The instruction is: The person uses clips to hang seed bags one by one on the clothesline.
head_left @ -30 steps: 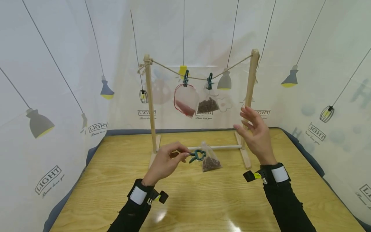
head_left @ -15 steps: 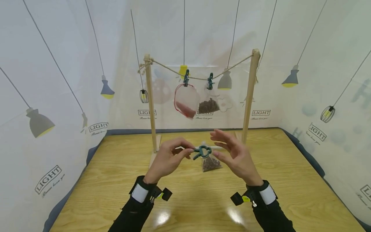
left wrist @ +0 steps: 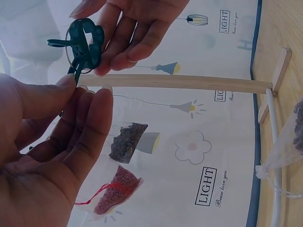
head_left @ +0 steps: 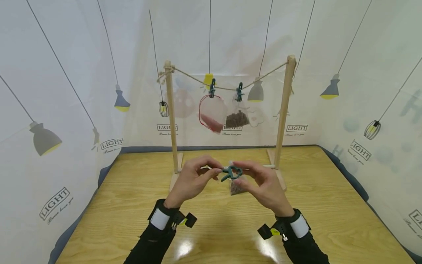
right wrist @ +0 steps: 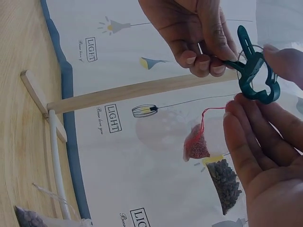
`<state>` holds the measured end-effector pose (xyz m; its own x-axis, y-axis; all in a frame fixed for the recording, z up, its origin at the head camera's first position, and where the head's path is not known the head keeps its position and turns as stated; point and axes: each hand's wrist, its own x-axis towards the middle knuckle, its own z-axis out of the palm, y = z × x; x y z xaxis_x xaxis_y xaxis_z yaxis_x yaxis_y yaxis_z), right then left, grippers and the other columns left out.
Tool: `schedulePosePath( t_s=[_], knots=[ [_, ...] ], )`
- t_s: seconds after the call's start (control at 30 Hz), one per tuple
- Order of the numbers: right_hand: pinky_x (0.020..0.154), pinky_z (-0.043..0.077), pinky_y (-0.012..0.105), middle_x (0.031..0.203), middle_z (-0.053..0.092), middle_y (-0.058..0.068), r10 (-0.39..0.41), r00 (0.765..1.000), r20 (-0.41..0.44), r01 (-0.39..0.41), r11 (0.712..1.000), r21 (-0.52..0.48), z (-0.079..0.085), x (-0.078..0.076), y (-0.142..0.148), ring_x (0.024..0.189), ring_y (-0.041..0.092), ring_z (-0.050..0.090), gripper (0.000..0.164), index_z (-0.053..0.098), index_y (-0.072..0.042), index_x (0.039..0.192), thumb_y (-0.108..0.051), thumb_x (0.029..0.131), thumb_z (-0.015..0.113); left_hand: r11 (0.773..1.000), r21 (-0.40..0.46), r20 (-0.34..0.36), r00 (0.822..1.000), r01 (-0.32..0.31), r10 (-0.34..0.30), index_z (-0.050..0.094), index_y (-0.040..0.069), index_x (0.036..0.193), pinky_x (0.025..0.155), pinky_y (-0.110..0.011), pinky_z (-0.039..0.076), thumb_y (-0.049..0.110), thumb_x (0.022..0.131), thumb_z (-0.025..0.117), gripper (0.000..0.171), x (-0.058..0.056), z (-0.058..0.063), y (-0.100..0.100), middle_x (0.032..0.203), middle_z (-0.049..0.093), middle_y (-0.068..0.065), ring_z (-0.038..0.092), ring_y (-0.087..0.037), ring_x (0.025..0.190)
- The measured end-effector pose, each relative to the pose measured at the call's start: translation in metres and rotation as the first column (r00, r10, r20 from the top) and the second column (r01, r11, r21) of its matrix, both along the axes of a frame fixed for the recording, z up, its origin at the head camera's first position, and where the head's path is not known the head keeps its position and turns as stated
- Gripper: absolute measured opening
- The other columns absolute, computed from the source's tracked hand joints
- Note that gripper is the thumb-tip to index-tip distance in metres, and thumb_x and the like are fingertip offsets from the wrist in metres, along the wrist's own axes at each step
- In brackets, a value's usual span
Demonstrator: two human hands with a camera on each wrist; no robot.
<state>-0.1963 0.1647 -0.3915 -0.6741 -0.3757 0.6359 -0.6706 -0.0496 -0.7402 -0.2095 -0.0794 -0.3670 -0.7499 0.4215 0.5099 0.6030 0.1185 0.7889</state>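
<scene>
My left hand [head_left: 195,179] pinches one handle of a dark green spring clip [head_left: 233,172] between thumb and fingertips. From the other side my right hand [head_left: 263,183] reaches around the clip's jaw end, thumb and loosely extended fingers right at its edges; the right wrist view shows the clip [right wrist: 258,78] between them. Behind the hands, a sheer drawstring pouch with dark bits [head_left: 236,188] stands on the table, partly hidden. Two similar clips hold a red-corded pouch of pink grains [head_left: 211,123] and a pouch of dark pieces [head_left: 237,119] on a rope [head_left: 225,88].
The rope sags between two wooden posts [head_left: 283,110] on flat feet, joined low down by a white rod [left wrist: 271,113]. A wood-grain table [head_left: 132,205] lies below. A white sheet printed with lamps [head_left: 138,121] encloses the back and sides.
My right hand has come from beside the right post, leftward and down, to the clip. The left hand has moved slightly right with the clip. The hanging pouches stay in place.
</scene>
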Motion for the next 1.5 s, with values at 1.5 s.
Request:
schedulePosePath(
  t_s=[1.5],
  knots=[
    [0.097,0.060,0.027,0.132,0.067,-0.003,0.039,0.983,0.177,-0.007,0.984,-0.177,-0.011,-0.002,-0.017,0.117,0.010,0.068,0.044,0.055,0.013,0.138,0.001,0.097,0.067,0.853,0.520,-0.051,0.998,0.048,-0.025,0.063,-0.018,0.116,0.099,-0.034,0.060,0.004,0.094,0.073,0.033,0.005,-0.031,0.030,0.114,0.070,-0.003,0.070,-0.014,0.109]
  ],
)
